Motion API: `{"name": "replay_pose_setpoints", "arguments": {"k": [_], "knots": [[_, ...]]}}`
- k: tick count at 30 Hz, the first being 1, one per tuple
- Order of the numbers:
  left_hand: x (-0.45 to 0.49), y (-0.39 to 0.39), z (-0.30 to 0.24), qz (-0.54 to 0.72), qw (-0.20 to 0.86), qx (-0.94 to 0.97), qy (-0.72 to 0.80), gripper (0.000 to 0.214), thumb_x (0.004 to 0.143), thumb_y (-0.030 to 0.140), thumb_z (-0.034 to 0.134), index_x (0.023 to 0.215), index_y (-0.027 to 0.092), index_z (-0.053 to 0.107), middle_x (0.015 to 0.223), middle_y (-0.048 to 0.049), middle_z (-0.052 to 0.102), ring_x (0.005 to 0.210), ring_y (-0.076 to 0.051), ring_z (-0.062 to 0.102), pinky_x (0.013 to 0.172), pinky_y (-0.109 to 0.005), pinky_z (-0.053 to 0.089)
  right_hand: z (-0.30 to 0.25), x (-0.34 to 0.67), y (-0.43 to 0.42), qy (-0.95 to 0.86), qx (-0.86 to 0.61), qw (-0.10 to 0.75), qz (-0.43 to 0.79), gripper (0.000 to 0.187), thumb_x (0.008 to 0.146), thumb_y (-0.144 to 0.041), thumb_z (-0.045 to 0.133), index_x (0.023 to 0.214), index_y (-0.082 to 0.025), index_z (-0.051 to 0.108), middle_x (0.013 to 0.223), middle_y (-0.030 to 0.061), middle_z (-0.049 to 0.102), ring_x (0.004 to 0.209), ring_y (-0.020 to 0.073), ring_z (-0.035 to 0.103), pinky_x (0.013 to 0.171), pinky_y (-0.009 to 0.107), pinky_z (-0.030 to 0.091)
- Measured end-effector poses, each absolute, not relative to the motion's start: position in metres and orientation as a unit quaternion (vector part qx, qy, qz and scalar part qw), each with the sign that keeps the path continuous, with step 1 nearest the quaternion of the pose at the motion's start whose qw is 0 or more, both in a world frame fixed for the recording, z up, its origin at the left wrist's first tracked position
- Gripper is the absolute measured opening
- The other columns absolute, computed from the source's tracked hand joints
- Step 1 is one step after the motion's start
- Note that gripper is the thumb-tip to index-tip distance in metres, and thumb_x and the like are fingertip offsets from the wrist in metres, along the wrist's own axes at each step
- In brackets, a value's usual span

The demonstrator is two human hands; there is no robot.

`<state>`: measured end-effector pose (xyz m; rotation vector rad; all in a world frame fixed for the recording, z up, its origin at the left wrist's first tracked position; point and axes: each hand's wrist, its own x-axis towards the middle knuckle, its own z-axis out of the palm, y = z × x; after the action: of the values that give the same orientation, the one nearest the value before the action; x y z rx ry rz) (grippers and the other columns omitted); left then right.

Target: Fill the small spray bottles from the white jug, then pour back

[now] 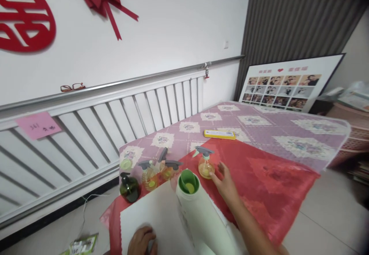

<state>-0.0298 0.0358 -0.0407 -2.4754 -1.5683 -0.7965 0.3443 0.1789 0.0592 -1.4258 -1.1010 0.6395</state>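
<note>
My right hand (225, 180) is beside a clear spray bottle (206, 169) with a grey trigger head and amber tint. Its fingers are apart and the thumb tip meets or nearly meets the bottle's side. Low in view, my left hand (142, 241) rests on a white sheet (161, 209) with curled fingers; a dark patch shows by the thumb, too unclear to name. Between the hands lies a pale green, thermos-like vessel (201, 220) with a green inner mouth. Further left are two more amber spray bottles (149, 178) (167, 170) and a dark green pump bottle (129, 187).
A red cloth (259, 182) covers part of the purple patterned tablecloth (198, 118). A yellow-edged flat box (219, 134) lies at the back. Behind the table runs a white radiator (161, 105); a framed photo board (282, 82) leans at right, near pink baskets (357, 132).
</note>
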Motion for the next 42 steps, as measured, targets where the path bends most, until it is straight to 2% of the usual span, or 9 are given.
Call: {"name": "replay_pose_setpoints", "arguments": {"k": [2, 4, 7, 11, 15, 19, 27, 34, 42], "knots": [[-0.028, 0.035, -0.035, -0.262, 0.046, -0.818, -0.51, 0.017, 0.081, 0.03, 0.06, 0.09, 0.024, 0.072, 0.095, -0.0076, 0.074, 0.088, -0.02, 0.071, 0.078, -0.028, 0.059, 0.07, 0.342, 0.146, -0.427, -0.597, 0.615, 0.288, 0.069, 0.073, -0.054, 0.062, 0.131, -0.022, 0.043, 0.135, 0.0155, 0.054, 0.126, 0.0307, 0.051, 0.104, 0.05, 0.041], [-0.025, 0.033, -0.03, -0.271, 0.042, -0.811, -0.517, 0.016, 0.081, 0.03, 0.059, 0.09, 0.023, 0.072, 0.095, -0.0081, 0.073, 0.089, -0.021, 0.071, 0.078, -0.029, 0.059, 0.081, 0.337, 0.106, -0.374, -0.584, 0.643, 0.324, 0.068, 0.072, -0.06, 0.062, 0.126, -0.021, 0.046, 0.123, 0.0146, 0.063, 0.118, 0.0296, 0.058, 0.098, 0.045, 0.047], [-0.018, 0.029, -0.025, -0.282, 0.025, -0.791, -0.543, 0.016, 0.081, 0.03, 0.06, 0.089, 0.023, 0.071, 0.097, -0.0084, 0.072, 0.09, -0.021, 0.07, 0.079, -0.033, 0.059, 0.094, 0.325, 0.048, -0.364, -0.598, 0.62, 0.352, 0.057, 0.077, -0.061, 0.057, 0.12, -0.024, 0.05, 0.114, 0.0098, 0.068, 0.112, 0.0274, 0.061, 0.092, 0.039, 0.051], [-0.011, 0.023, -0.017, -0.296, -0.026, -0.764, -0.573, 0.017, 0.081, 0.027, 0.057, 0.092, 0.022, 0.07, 0.1, -0.0093, 0.07, 0.094, -0.022, 0.068, 0.083, -0.037, 0.057, 0.105, 0.303, 0.003, -0.403, -0.609, 0.579, 0.362, 0.05, 0.074, -0.062, 0.059, 0.107, -0.024, 0.052, 0.104, 0.0084, 0.07, 0.1, 0.0273, 0.066, 0.083, 0.035, 0.054], [-0.003, 0.019, -0.007, -0.331, -0.056, -0.734, -0.59, 0.016, 0.081, 0.024, 0.056, 0.09, 0.022, 0.069, 0.1, -0.008, 0.07, 0.096, -0.023, 0.066, 0.086, -0.039, 0.054, 0.112, 0.285, 0.001, -0.453, -0.661, 0.521, 0.295, 0.057, 0.061, -0.058, 0.068, 0.102, -0.024, 0.05, 0.103, 0.0077, 0.067, 0.094, 0.0287, 0.065, 0.078, 0.036, 0.053], [0.002, 0.016, -0.001, -0.357, -0.077, -0.711, -0.6, 0.016, 0.08, 0.021, 0.055, 0.089, 0.022, 0.068, 0.1, -0.0073, 0.069, 0.097, -0.023, 0.064, 0.089, -0.04, 0.052, 0.115, 0.281, 0.011, -0.457, -0.684, 0.514, 0.243, 0.06, 0.053, -0.057, 0.072, 0.098, -0.023, 0.053, 0.095, 0.0058, 0.067, 0.089, 0.0295, 0.064, 0.079, 0.039, 0.051], [0.002, 0.013, 0.001, -0.368, -0.098, -0.704, -0.6, 0.02, 0.082, 0.018, 0.047, 0.092, 0.019, 0.065, 0.101, -0.0082, 0.066, 0.1, -0.022, 0.061, 0.093, -0.039, 0.047, 0.119, 0.284, 0.02, -0.429, -0.687, 0.545, 0.214, 0.068, 0.058, -0.062, 0.07, 0.111, -0.022, 0.055, 0.11, 0.0077, 0.065, 0.101, 0.0303, 0.06, 0.086, 0.04, 0.046], [0.004, 0.012, 0.003, -0.379, -0.089, -0.696, -0.603, 0.021, 0.08, 0.016, 0.048, 0.091, 0.018, 0.065, 0.097, -0.0079, 0.066, 0.096, -0.022, 0.062, 0.09, -0.039, 0.048, 0.128, 0.284, 0.021, -0.419, -0.708, 0.539, 0.181, 0.07, 0.061, -0.062, 0.069, 0.116, -0.021, 0.053, 0.113, 0.0094, 0.064, 0.1, 0.0314, 0.06, 0.084, 0.04, 0.047], [0.001, 0.016, -0.006, -0.372, -0.063, -0.709, -0.596, 0.02, 0.079, 0.016, 0.05, 0.091, 0.019, 0.066, 0.1, -0.0086, 0.068, 0.096, -0.022, 0.064, 0.088, -0.039, 0.052, 0.101, 0.289, 0.015, -0.437, -0.693, 0.54, 0.19, 0.069, 0.065, -0.063, 0.065, 0.117, -0.02, 0.052, 0.112, 0.0099, 0.061, 0.102, 0.0314, 0.058, 0.085, 0.042, 0.047]]}}
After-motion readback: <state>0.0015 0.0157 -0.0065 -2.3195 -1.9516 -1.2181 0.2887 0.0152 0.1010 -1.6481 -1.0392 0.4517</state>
